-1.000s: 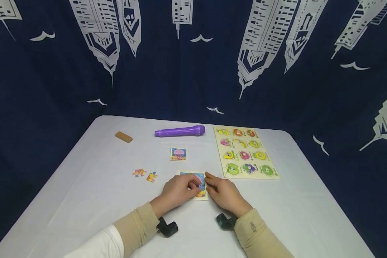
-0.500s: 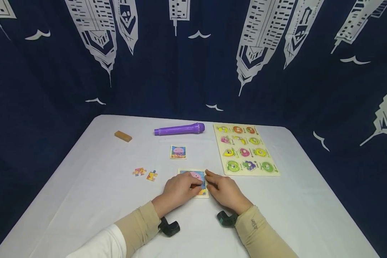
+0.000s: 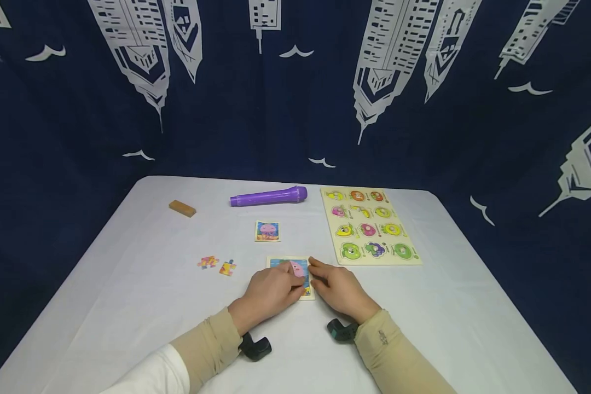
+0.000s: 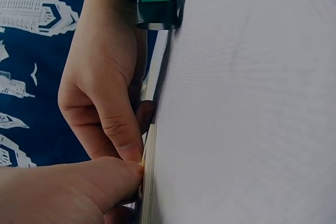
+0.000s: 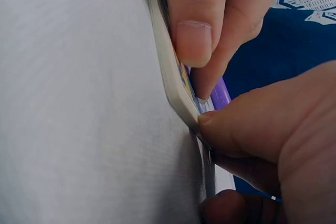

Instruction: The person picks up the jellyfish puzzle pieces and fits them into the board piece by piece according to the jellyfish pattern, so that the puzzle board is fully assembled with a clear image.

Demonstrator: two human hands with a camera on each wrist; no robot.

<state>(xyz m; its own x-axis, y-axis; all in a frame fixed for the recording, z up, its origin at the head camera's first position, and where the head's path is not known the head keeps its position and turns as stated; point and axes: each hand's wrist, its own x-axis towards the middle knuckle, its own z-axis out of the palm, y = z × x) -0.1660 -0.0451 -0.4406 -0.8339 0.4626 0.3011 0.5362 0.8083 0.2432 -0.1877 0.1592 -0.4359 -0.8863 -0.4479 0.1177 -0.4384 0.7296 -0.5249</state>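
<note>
A small framed jigsaw puzzle (image 3: 300, 266) with a pink creature on blue lies before me in the head view. My left hand (image 3: 268, 293) reaches over it, and its bent thumb and index finger touch the picture near the right side. Whether a piece is between them is hidden. My right hand (image 3: 343, 291) holds the frame's right edge, its thumb against the rim (image 5: 170, 77) in the right wrist view. Two loose jigsaw pieces, one pink and yellow (image 3: 208, 262) and one mostly yellow (image 3: 227, 267), lie left of the hands.
Beyond the puzzle lies a small picture card (image 3: 267, 231). Farther back are a purple toy microphone (image 3: 268, 197) and a brown wooden block (image 3: 182, 208). A fruit puzzle board (image 3: 369, 224) sits to the right on the white table (image 3: 128, 284). A dark blue curtain (image 3: 236, 126) hangs behind.
My left thumb and index finger have drawn closer together on the puzzle. The right hand keeps its place at the frame's edge. The head view has shifted slightly.
</note>
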